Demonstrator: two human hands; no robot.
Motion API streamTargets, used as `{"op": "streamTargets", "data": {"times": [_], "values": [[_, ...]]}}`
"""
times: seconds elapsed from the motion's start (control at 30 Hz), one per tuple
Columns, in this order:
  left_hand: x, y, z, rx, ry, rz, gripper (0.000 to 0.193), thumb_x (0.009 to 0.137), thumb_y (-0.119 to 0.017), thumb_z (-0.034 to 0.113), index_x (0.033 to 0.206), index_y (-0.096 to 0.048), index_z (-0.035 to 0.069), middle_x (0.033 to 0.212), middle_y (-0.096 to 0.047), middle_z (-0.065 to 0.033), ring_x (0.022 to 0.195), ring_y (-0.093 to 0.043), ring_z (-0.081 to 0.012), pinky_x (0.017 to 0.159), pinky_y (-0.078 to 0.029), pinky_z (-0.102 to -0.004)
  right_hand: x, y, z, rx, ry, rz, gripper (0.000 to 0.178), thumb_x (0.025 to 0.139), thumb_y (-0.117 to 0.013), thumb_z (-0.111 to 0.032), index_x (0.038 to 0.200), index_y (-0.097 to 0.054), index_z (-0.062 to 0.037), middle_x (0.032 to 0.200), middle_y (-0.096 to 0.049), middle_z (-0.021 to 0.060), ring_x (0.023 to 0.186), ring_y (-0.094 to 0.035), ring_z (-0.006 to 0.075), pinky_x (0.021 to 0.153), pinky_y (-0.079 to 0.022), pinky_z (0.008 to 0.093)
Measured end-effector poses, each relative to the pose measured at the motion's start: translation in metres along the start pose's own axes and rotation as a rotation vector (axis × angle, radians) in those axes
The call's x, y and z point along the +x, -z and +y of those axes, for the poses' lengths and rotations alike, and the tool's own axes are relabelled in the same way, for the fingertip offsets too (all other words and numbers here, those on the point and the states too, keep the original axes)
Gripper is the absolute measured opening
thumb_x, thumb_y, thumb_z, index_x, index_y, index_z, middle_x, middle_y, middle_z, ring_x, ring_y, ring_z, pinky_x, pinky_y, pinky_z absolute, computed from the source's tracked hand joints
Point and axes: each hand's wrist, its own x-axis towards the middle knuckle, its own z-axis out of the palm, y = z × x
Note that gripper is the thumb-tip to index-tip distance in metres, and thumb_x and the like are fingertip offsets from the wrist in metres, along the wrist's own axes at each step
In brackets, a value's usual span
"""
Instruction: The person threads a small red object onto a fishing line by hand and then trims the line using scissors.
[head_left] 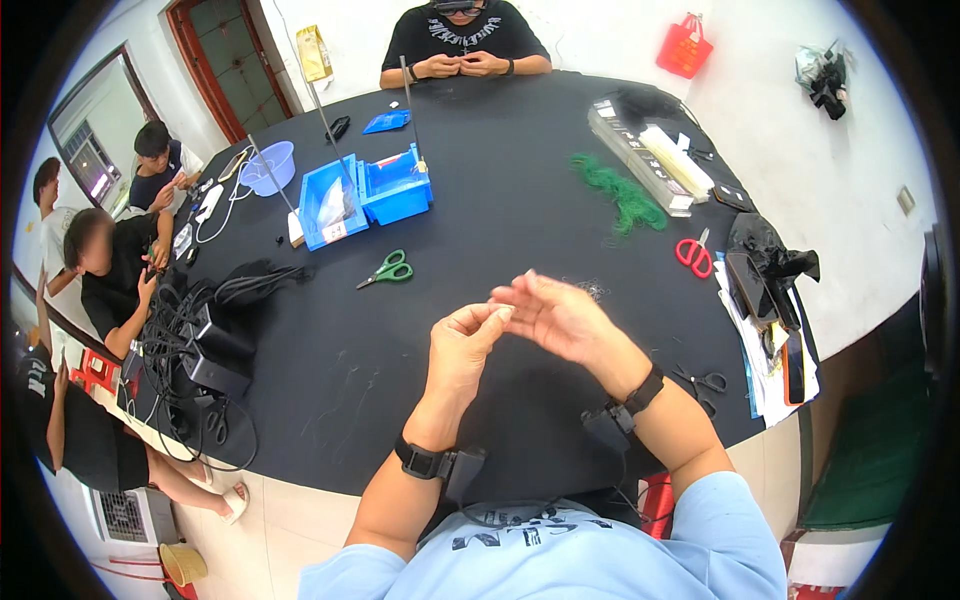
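Both hands are hovering above the near middle of the black table (480, 200). The left hand (462, 345) is curling loosely, its thumb and forefinger pinching together at the tip; whatever they are nipping is too small to make out. The right hand (555, 315) is lying open just beside it, fingers spreading leftward and touching the left fingertips. Green-handled scissors (388, 270) are lying farther out to the left, red-handled scissors (694, 254) to the right, and a tuft of green fibre (618, 194) beyond them. Blue bins (368, 194) are sitting at the far left. Another person's hands (462, 66) are working at the far edge.
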Motion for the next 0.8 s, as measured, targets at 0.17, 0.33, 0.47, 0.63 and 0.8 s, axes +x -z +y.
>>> {"op": "streamTargets", "data": {"times": [0.17,0.33,0.47,0.63,0.8], "values": [[-0.001,-0.005,0.0,0.081,0.05,-0.002,0.016,0.086,-0.073,0.014,0.096,-0.071,0.001,0.079,-0.065,-0.0011,0.055,-0.039,-0.0008,0.049,-0.029,-0.017,-0.012,0.0,-0.044,-0.085,0.23,0.102,0.026,0.101,-0.051,-0.024,0.107,-0.058,0.0002,0.091,-0.061,0.0076,0.084,-0.064,0.0192,0.087,-0.057,0.0422],[0.0,-0.004,0.0,0.117,0.098,-0.021,0.015,0.086,-0.073,0.014,0.095,-0.071,0.001,0.077,-0.065,-0.0011,0.054,-0.039,-0.0009,0.049,-0.028,-0.0169,-0.012,0.017,-0.069,-0.223,0.321,0.194,0.031,0.1,-0.053,-0.024,0.117,-0.06,0.0021,0.085,-0.056,0.0,0.075,-0.058,0.01,0.078,-0.057,0.0323],[0.001,-0.002,0.003,0.134,0.118,-0.037,0.014,0.086,-0.073,0.014,0.093,-0.071,0.002,0.076,-0.065,-0.0008,0.054,-0.039,-0.0011,0.048,-0.028,-0.0171,-0.013,0.025,-0.079,-0.29,0.381,0.181,0.031,0.098,-0.057,-0.017,0.121,-0.06,0.0037,0.081,-0.053,-0.0022,0.071,-0.053,0.0069,0.069,-0.053,0.0257],[0.001,-0.001,0.003,0.144,0.136,-0.05,0.014,0.087,-0.072,0.014,0.092,-0.07,0.001,0.076,-0.064,-0.0012,0.054,-0.038,-0.0015,0.048,-0.028,-0.0174,-0.015,0.025,-0.082,-0.463,0.399,0.202,0.029,0.094,-0.064,-0.017,0.114,-0.064,0.0036,0.079,-0.056,-0.0009,0.068,-0.052,0.006,0.065,-0.049,0.0228],[0.003,0.002,0.003,0.141,0.16,-0.07,0.015,0.087,-0.071,0.015,0.094,-0.069,0.001,0.077,-0.064,-0.0013,0.056,-0.039,-0.0013,0.049,-0.029,-0.0178,-0.024,0.01,-0.079,-0.802,0.287,0.122,0.021,0.09,-0.069,-0.018,0.099,-0.07,0.0006,0.072,-0.059,-0.0008,0.061,-0.05,0.0067,0.058,-0.045,0.0217]]}}
